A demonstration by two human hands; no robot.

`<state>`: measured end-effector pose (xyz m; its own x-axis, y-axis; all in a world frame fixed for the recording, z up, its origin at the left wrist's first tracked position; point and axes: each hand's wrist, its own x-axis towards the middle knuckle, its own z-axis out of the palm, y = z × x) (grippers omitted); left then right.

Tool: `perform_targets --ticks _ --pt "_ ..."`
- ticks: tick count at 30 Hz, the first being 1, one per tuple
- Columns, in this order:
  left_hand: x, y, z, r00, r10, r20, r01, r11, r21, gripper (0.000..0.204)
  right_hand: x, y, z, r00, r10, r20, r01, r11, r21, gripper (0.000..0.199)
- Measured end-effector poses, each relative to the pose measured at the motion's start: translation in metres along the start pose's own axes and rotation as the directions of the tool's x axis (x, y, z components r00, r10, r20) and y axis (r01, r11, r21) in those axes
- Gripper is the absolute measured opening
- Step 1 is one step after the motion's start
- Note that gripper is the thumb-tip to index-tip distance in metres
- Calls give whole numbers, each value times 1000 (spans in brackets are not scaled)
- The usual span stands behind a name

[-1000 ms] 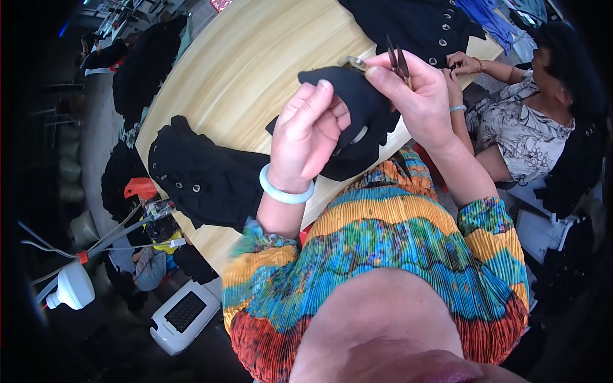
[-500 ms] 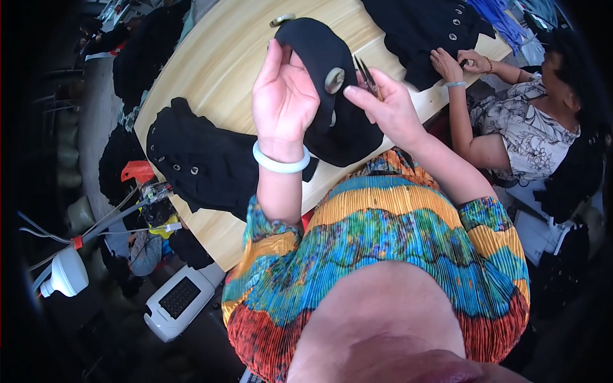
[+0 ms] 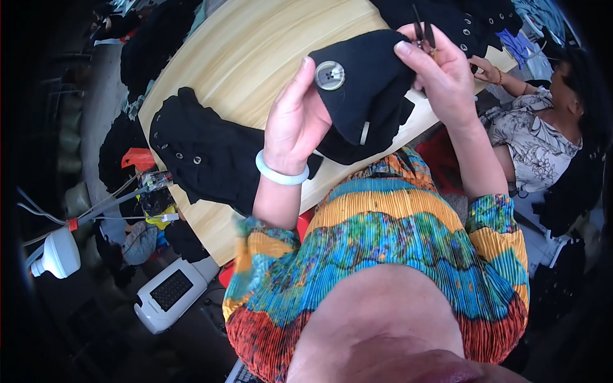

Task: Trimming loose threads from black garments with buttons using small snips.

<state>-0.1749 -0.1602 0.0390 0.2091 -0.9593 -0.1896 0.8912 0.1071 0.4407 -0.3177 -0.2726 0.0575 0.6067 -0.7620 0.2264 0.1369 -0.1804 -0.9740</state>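
Holding up a black garment (image 3: 373,96) over the wooden table (image 3: 249,51): our left hand (image 3: 295,124), thumb beside its large grey button (image 3: 330,75), fingers closed behind the cloth; our right hand (image 3: 440,70) pinches the top edge, small thread snips (image 3: 423,33) gripped alongside. Beyond: another black garment (image 3: 204,156), then a seated co-worker (image 3: 543,127).

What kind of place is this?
Probably a small clothing workshop. Black garments with metal eyelets lie on a pale wooden table, and the hands hold a black fabric piece with a large grey button and small snips.
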Motion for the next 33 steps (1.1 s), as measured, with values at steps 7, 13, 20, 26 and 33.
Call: perform_targets --ticks 7,13,20,26,33 --pt "-13 6 1 989 81 120 -105 973 207 28 5 -10 -5 999 -20 35 25 988 -155 15" --pt "-7 8 -14 987 -73 142 56 991 121 23 12 -1 -10 999 -33 22 37 977 -210 15" --pt "-1 -10 -21 881 -97 464 232 941 -244 29 6 1 2 975 -211 74 221 958 -184 19" --pt "-1 -15 -17 910 -30 413 118 975 -190 32 -6 -20 12 837 -453 306 525 822 -221 34" --pt "0 -17 -12 940 -10 342 40 996 -80 28 -10 -16 12 819 -457 348 564 754 -337 28"
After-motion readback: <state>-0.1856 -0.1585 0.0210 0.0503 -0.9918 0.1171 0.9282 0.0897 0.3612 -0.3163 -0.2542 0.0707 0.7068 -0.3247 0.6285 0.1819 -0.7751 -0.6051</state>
